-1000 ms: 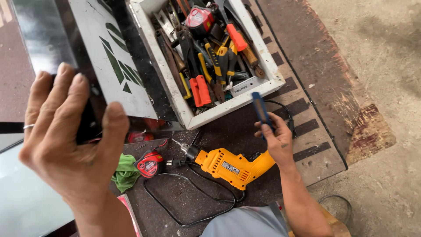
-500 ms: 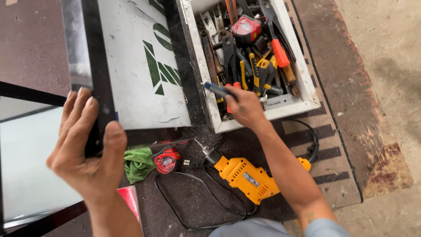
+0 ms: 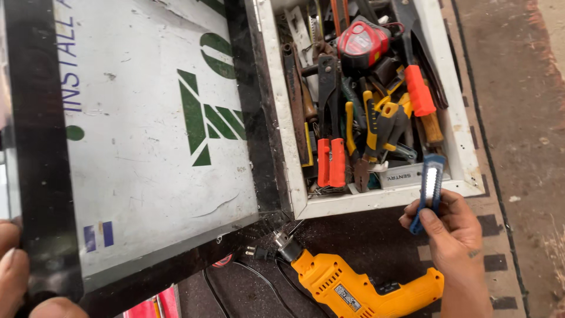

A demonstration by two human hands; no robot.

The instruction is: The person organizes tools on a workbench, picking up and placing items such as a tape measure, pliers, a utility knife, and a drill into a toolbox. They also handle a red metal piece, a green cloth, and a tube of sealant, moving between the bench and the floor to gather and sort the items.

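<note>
Blue utility knife [image 3: 431, 189] out of white toolbox [image 3: 465, 171], clenched in right hand [image 3: 453, 235]; left hand [image 3: 17, 277] gripping black-framed panel [image 3: 41, 176]; cutting not begun.

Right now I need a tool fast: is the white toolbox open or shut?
Open. The toolbox shows pliers and other tools inside, uncovered.

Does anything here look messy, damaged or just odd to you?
The white toolbox is a jumble: pliers, cutters and a red tape measure lie piled across one another. The white lid panel is scuffed and scratched. The right hand holds a blue utility knife above the yellow drill. Nothing looks spilled.
</note>
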